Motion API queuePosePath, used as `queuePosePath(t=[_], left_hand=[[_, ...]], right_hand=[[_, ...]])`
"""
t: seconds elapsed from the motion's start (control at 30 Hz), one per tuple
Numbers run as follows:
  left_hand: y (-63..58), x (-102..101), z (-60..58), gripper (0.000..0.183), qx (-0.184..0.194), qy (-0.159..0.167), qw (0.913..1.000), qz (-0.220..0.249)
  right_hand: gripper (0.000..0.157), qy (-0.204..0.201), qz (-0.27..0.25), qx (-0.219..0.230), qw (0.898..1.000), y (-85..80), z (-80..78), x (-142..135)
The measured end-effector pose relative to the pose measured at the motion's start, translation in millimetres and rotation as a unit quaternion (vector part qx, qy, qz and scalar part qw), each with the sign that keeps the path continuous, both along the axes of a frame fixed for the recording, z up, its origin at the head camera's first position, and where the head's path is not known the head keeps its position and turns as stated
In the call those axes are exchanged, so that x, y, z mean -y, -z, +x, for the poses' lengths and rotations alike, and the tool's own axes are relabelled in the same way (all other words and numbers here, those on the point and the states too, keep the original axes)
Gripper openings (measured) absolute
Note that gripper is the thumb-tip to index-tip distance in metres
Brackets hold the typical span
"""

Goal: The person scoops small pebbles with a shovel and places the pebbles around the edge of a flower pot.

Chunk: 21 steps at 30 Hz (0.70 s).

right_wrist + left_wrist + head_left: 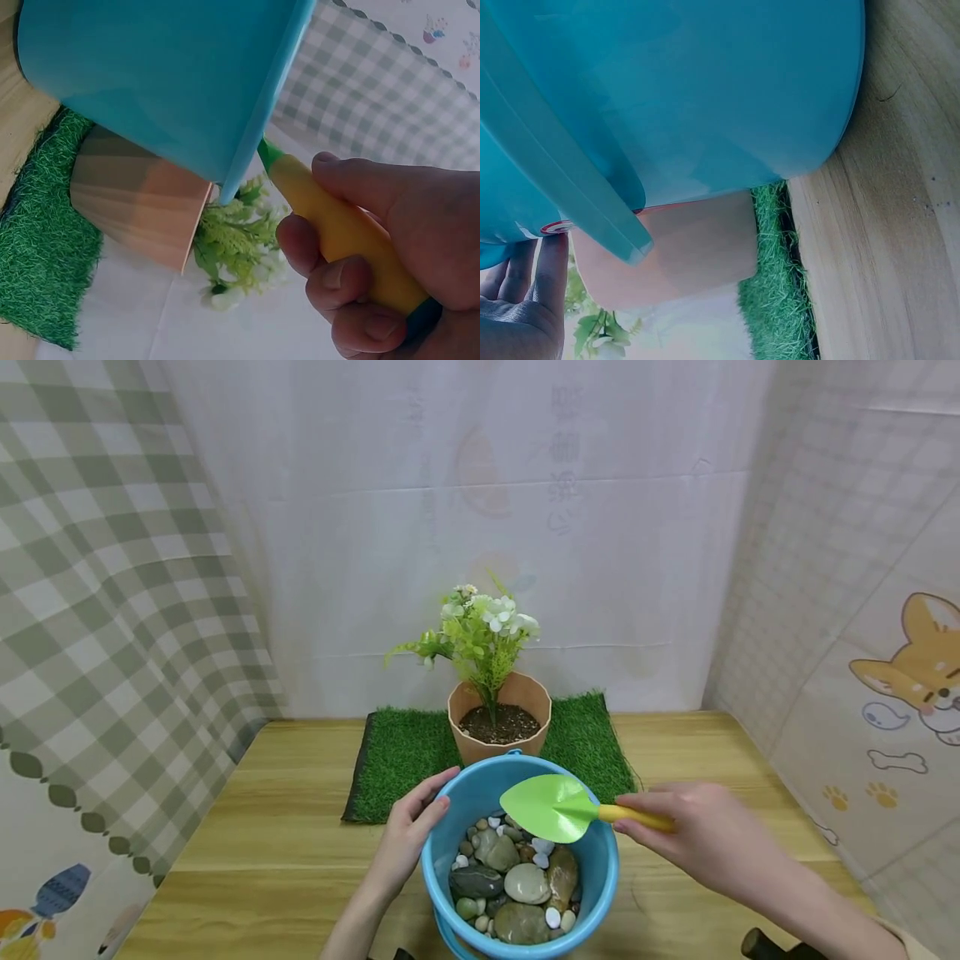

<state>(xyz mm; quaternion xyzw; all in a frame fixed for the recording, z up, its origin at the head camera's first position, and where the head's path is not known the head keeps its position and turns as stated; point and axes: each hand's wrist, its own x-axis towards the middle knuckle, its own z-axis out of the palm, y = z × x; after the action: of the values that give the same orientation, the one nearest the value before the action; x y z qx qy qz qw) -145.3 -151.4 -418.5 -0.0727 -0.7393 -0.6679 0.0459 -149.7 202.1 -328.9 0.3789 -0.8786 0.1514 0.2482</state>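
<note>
A blue bucket [606,902] stands at the front of the table, holding several wet stones [527,884] and small pebbles. My left hand [408,831] rests against its left side near the rim, and in the left wrist view the straight fingers [551,270] touch the outer wall. My right hand [693,831] grips the yellow handle [341,240] of a toy trowel, its fingers curled round it. The trowel's green blade [551,807] is over the right part of the bucket's opening, above the stones, and no stone shows on it.
Behind the bucket, a tan flowerpot [498,752] with soil and a white-flowered plant [487,643] stands on a green turf mat [412,752]. The wooden table [255,827] has a white curtain at its back and patterned cloths at both sides.
</note>
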Motion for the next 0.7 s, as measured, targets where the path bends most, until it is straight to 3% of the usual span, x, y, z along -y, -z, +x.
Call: queuePosePath(t=[0.2, 0.43, 0.7], left_hand=[[1.5, 1.4, -0.2, 0.045, -0.004, 0.009, 1.0000, 0.001], [1.8, 1.3, -0.4, 0.045, 0.001, 0.009, 1.0000, 0.002], [1.1, 0.8, -0.4, 0.044, 0.002, 0.004, 1.0000, 0.001]], right_hand=[[0.021, -0.041, 0.039, 0.023, 0.998, -0.1, -3.2, 9.6], [0.007, -0.048, 0.123, 0.041, 0.990, -8.7, -5.0, 18.0], [0.027, -0.027, 0.228, 0.041, 0.972, -31.1, -4.7, 27.5]])
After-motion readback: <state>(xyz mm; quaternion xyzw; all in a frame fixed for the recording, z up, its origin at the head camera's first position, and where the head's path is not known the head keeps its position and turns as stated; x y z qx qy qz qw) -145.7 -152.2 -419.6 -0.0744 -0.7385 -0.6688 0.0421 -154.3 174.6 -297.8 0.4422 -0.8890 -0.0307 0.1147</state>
